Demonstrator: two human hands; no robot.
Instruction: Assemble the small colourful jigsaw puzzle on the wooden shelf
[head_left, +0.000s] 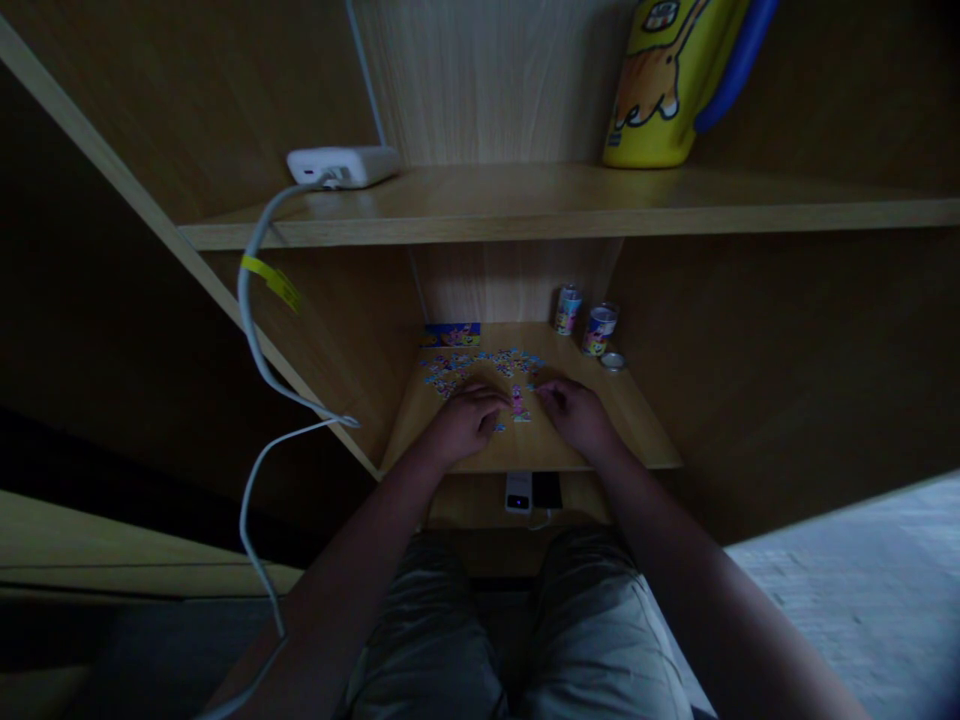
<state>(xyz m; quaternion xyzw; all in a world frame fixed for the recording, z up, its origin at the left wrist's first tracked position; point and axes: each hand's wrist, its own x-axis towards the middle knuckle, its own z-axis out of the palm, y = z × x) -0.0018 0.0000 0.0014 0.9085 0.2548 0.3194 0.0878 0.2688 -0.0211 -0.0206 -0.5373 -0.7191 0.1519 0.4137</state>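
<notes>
Both my hands rest on a small wooden desk surface in dim light. My left hand lies knuckles up with fingers curled down onto the wood, beside small puzzle pieces. My right hand lies the same way, its fingertips touching those pink and blue pieces between the hands. Beyond the hands, several loose puzzle pieces are scattered. A joined strip of puzzle lies at the back left. Whether either hand pinches a piece is hidden.
Two small printed cans and a round lid stand at the back right. On the shelf above are a white power bank with a hanging cable and a yellow mug. A small device sits under the desk edge.
</notes>
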